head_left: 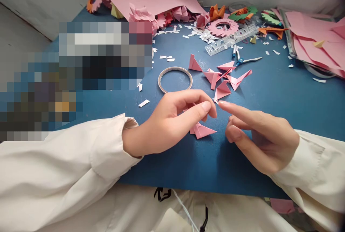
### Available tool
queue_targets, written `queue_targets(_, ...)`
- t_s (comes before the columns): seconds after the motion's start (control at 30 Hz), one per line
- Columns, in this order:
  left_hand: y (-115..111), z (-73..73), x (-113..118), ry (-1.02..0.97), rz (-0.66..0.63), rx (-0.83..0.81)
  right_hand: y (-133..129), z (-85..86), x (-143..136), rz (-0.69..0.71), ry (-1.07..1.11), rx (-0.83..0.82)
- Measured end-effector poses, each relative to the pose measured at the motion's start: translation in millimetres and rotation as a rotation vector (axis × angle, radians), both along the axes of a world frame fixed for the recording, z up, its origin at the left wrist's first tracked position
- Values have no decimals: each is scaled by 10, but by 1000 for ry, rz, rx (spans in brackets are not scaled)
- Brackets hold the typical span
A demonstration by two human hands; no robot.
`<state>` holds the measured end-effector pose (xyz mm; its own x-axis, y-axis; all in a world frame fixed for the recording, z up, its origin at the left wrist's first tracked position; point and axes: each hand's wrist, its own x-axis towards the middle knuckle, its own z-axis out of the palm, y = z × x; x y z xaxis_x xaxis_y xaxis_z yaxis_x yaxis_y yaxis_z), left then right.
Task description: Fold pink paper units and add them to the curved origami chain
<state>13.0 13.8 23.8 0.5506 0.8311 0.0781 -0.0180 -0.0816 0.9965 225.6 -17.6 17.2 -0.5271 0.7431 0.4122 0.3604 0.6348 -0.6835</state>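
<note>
My left hand (pixel 172 120) is over the blue table, fingers curled and thumb laid against the index finger; whatever may be between them is hidden. Under it lies a folded pink paper piece (pixel 202 131), partly covered. My right hand (pixel 264 135) points its index finger left, the other fingers bent, with nothing seen in its grasp. A tiny white scrap (pixel 216 101) is at that fingertip; I cannot tell whether it sticks there. Just beyond are several folded pink pieces (pixel 222 90) and a roll of tape (pixel 175 68) lying flat.
Behind are a clear stencil ruler (pixel 231 40), blue-handled scissors (pixel 244 60) and white paper scraps (pixel 205 35). Pink paper rings (pixel 215 28), orange folded shapes (pixel 217 12) and a large pink sheet (pixel 156 0) line the wall. Pink sheets (pixel 309 34) lie at right; the left is pixelated.
</note>
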Motion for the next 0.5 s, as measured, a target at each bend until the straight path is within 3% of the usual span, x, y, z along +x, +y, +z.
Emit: queue_targets(0.5,3,37,36,-51,39,56,17,20,-15,39,-11,32)
